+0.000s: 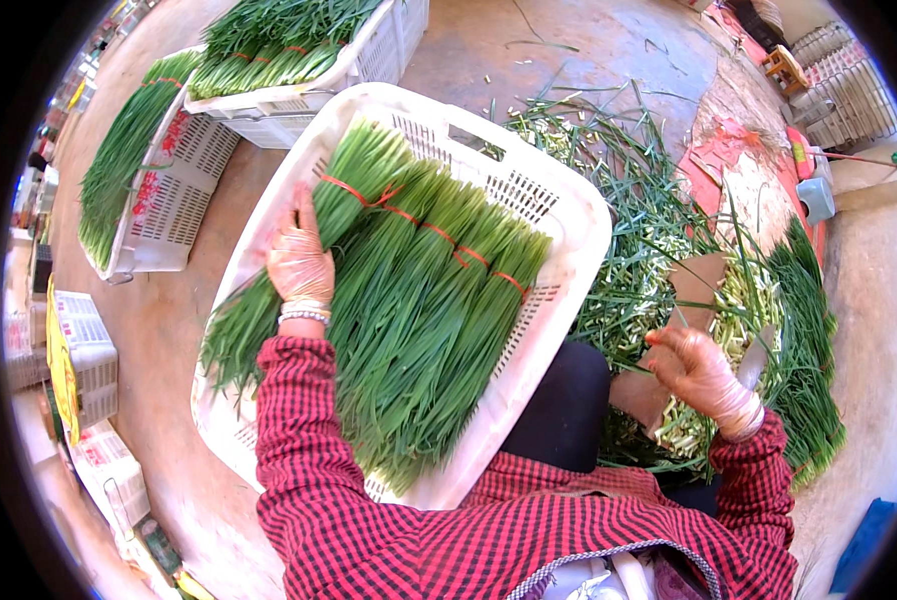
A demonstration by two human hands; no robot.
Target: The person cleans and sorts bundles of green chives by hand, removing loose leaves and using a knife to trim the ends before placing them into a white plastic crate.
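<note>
A white plastic crate (559, 200) stands before me, holding several bundles of garlic chives (409, 270) laid side by side and tied with red bands. My left hand (301, 258), in a clear thin glove, lies along the left side of the leftmost bundle (364, 175), its fingers stretched out. At the right, my gloved right hand (704, 375) hovers over a heap of cut chive ends (684, 425), fingers curled and closed. A small reddish bit shows at its fingertips, too small to name. Beside that wrist is a knife blade (757, 358); its handle is hidden.
Crates of tied chives stand at the far left, one white crate (379, 50) behind another crate (164, 225). Loose chives (804, 340) lie at the right edge of the trimmings. A brown board (697, 285) sits among the scraps. Stacked crates (849, 85) stand at the back right.
</note>
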